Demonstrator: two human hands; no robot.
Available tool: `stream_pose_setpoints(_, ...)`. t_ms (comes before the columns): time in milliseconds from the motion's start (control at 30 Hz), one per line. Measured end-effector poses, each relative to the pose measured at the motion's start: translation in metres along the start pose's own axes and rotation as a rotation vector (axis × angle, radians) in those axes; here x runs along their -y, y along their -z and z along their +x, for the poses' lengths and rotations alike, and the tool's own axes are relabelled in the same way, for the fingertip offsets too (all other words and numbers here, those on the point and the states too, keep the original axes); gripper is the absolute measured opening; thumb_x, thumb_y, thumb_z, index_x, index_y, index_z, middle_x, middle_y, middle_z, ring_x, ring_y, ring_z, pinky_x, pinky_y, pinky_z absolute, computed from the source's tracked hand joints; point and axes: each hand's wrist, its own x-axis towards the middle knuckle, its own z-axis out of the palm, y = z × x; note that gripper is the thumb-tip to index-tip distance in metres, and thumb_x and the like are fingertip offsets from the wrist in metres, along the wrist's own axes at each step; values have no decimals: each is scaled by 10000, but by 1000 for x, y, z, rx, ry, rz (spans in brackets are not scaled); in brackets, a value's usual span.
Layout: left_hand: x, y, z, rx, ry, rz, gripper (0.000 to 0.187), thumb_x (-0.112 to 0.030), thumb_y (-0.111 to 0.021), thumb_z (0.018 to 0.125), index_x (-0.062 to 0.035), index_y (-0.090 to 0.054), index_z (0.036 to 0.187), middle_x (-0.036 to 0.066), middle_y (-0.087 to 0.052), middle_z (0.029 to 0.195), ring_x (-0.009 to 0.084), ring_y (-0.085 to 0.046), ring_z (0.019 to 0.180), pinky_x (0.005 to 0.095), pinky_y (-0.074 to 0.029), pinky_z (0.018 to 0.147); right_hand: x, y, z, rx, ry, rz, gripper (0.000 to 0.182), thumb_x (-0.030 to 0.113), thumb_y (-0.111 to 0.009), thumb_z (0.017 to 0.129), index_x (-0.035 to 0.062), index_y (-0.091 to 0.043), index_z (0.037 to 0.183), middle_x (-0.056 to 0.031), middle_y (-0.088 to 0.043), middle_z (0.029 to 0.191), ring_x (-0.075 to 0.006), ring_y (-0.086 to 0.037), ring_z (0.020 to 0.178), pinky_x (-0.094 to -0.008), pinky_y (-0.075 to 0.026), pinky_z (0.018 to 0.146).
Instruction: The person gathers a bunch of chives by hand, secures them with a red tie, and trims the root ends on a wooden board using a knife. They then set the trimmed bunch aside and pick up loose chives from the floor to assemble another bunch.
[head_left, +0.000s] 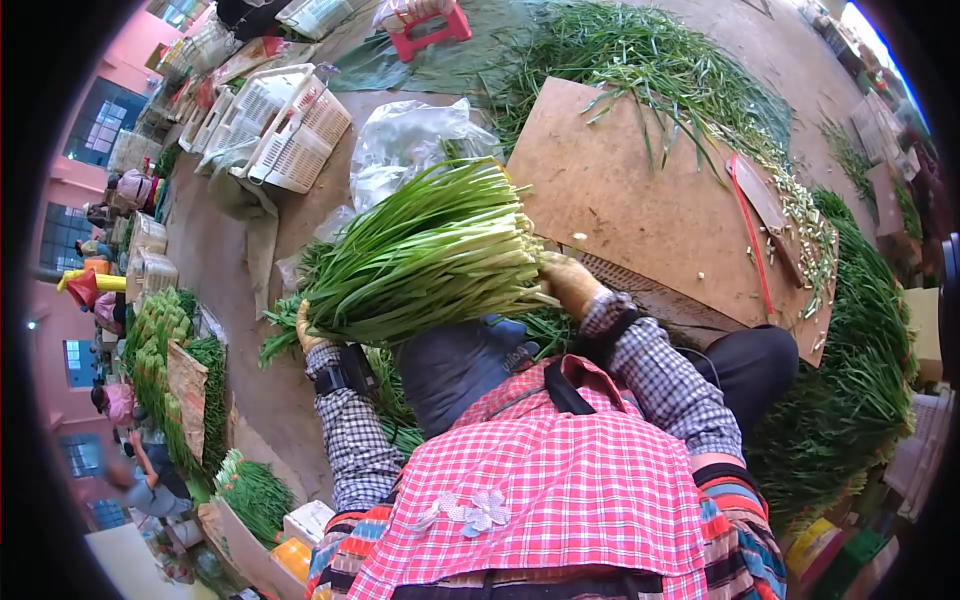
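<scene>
Gripping chive bundle [430, 250]: left hand [312, 335] at 8 o'clock end, right hand [568, 282] at 3 o'clock; no readable writing.

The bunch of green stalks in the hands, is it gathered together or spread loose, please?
Gathered: the bunch of green stalks lies as one tight sheaf, with the left hand and right hand at its ends.

The bundle of chives [430, 250] lies across the person's lap, between the 2 hands: left hand [312, 335] under its leafy end, right hand [570, 283] at its stalk end. Beyond it, a board [640, 200] rests on the floor, with loose chives [660, 60] behind it and a heap [850, 400] to its right. Crates [285, 120] stand far left.
</scene>
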Motion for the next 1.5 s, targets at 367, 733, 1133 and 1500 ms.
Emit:
stream_pose_setpoints(367,8,-22,-12,11,48,16,423,-364,-597,817,-22,-621,1065,172,-641,1077,346,-603,950,507,-488,876,35,62,-53,-503,-392,896,288,266,-535,922,23,-593,1065,-46,-649,881,-110,-601,650,-198,-452,509)
stream_pose_setpoints(733,4,-10,-1,3,38,44,367,-336,-623,806,-28,-639,1005,162,-658,1030,336,-612,908,499,-501,852,42,38,-33,-334,-336,817,199,212,-526,938,57,-574,1053,-33,-649,867,-46,-506,563,-160,-379,424)
stream_pose_setpoints(1133,8,-20,-10,34,-4,25,395,-336,-605,816,-17,-623,1048,170,-647,1064,344,-605,949,506,-496,870,91,20,-25,-198,-194,196,293,222,-654,863,75,-635,1115,-51,-662,899,-111,-549,601,-199,-473,555)
stream_pose_setpoints(1500,13,-2,10,42,34,-17,376,-344,-608,841,-66,-641,1092,141,-645,1098,303,-625,926,473,-516,858,80,68,-42,-266,-443,339,374,279,-546,935,17,-563,1201,-76,-643,1037,-118,-617,711,-243,-493,614)
